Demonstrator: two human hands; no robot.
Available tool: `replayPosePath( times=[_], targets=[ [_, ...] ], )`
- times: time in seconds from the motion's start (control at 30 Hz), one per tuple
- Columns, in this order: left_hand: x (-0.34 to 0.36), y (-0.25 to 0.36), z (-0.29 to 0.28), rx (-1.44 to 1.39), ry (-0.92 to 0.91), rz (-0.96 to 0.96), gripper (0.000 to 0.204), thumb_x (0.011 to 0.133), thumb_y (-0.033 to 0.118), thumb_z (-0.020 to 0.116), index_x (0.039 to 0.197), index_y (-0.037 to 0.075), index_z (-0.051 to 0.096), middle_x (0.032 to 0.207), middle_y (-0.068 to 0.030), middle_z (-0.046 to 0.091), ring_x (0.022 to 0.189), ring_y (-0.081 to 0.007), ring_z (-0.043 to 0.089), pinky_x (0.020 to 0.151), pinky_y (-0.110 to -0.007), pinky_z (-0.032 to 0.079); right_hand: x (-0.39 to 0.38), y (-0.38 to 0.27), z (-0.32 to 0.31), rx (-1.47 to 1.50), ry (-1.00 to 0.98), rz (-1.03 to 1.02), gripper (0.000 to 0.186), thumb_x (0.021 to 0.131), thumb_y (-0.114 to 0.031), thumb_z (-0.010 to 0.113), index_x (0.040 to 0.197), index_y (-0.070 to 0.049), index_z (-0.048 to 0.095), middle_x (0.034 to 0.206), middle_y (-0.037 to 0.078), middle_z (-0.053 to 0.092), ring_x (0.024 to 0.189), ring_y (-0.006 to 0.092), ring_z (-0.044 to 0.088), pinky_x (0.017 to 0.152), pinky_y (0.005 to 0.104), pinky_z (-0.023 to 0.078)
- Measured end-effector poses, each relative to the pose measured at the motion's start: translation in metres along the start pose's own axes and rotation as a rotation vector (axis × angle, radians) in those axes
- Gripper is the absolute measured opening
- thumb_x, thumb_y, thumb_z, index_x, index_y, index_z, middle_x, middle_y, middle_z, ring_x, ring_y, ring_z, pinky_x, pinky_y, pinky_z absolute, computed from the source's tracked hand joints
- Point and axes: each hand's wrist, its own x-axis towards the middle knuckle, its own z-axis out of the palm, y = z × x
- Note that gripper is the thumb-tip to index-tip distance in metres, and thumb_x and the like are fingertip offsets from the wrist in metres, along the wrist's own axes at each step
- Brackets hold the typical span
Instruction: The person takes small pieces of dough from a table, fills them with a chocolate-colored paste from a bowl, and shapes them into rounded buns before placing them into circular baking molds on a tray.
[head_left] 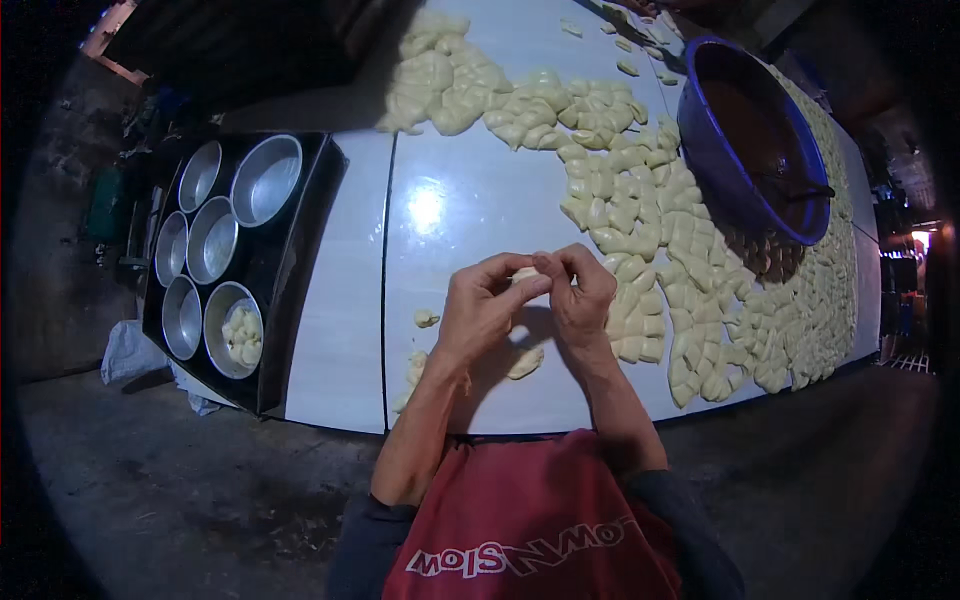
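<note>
1 crumpled pale sack [130, 352] sits low by the left end of the white-topped table [335, 350], dark stained floor [220, 500] spreading below, a grimy wall [62, 310] and 1 dark green object [104, 205] beyond.

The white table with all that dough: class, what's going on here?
A person's left hand and right hand pinch a small lump of dough over the table. Many dough pieces lie spread across it, mostly to the right, beside a purple tub. On the left, a black tray holds six round pans; only one shows dough inside.
</note>
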Motion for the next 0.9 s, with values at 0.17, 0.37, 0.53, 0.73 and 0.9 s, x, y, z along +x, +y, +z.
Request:
replayPosePath(
  times=[0.17,0.37,0.53,0.73,0.9],
  targets=[
    [-0.002,-0.013,-0.017,-0.14,0.067,-0.001,0.026,0.095,0.024,0.069,0.106,0.0,0.074,0.073,0.0009,0.066,0.061,-0.0017,0.051,0.051,-0.019,0.039,-0.007,-0.039,-0.003,-0.033,-0.142,-0.023,0.017,0.09,-0.008,0.07,0.105,-0.002,0.067,0.102,0.014,0.067,0.079,0.0255,0.066,0.071,0.0339,0.054],
    [-0.022,-0.01,-0.029,0.502,0.143,0.134,0.064,0.087,0.032,0.074,0.14,0.004,0.052,0.116,-0.0195,0.063,0.088,-0.0329,0.069,0.077,-0.039,0.054,-0.042,-0.003,0.001,0.319,-0.044,0.572,0.017,0.094,-0.008,0.066,0.107,0.003,0.067,0.093,0.015,0.071,0.08,0.0176,0.071,0.071,0.028,0.057],
    [-0.027,-0.04,-0.028,0.851,0.018,0.247,0.071,0.07,0.018,0.08,0.133,0.003,0.053,0.117,-0.019,0.058,0.097,-0.0389,0.065,0.081,-0.047,0.053,-0.055,0.007,0.017,-0.054,-0.237,0.495,0.031,0.097,-0.022,0.064,0.112,0.005,0.065,0.086,0.016,0.071,0.076,0.017,0.072,0.066,0.0284,0.057],
    [-0.001,-0.026,-0.027,0.66,0.063,0.234,0.051,0.076,0.012,0.076,0.123,0.005,0.06,0.115,-0.0174,0.062,0.102,-0.037,0.064,0.085,-0.042,0.053,-0.03,0.01,0.025,0.372,-0.14,0.704,0.03,0.097,-0.022,0.063,0.115,0.002,0.065,0.096,0.011,0.069,0.078,0.014,0.069,0.063,0.026,0.057],
    [0.018,-0.025,-0.052,0.907,0.059,0.231,0.072,0.074,0.015,0.081,0.139,0.01,0.051,0.132,-0.0186,0.055,0.1,-0.0345,0.065,0.086,-0.04,0.054,0.017,0.01,0.035,-0.207,-0.424,0.355,0.034,0.094,-0.028,0.061,0.116,-0.002,0.065,0.106,0.02,0.066,0.087,0.0375,0.066,0.08,0.0425,0.051]
  ],
)
